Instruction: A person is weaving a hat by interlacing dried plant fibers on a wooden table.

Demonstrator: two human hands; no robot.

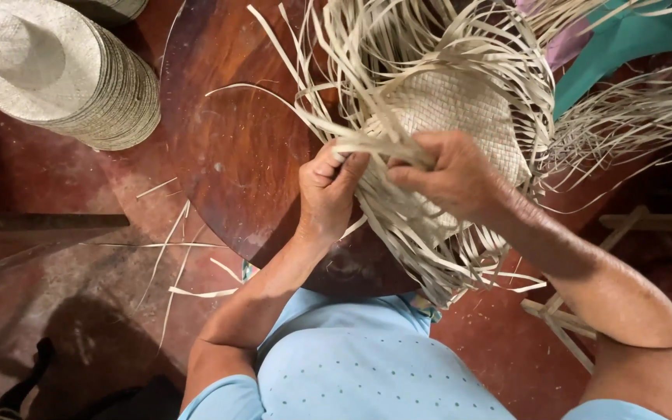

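A half-woven straw hat lies on a round dark wooden table, its woven crown in the middle and several long loose pale strips fanning out all around. My left hand pinches a bundle of strips at the hat's near edge. My right hand grips strips just beside it, fingers closed over the weave. Both hands nearly touch each other. Loose strip ends hang over the table's near rim, below my right wrist.
A tall stack of finished straw hats stands at the upper left on the reddish floor. Stray strips lie on the floor by the table. Teal and purple cloth is at the upper right. A wooden frame sits right.
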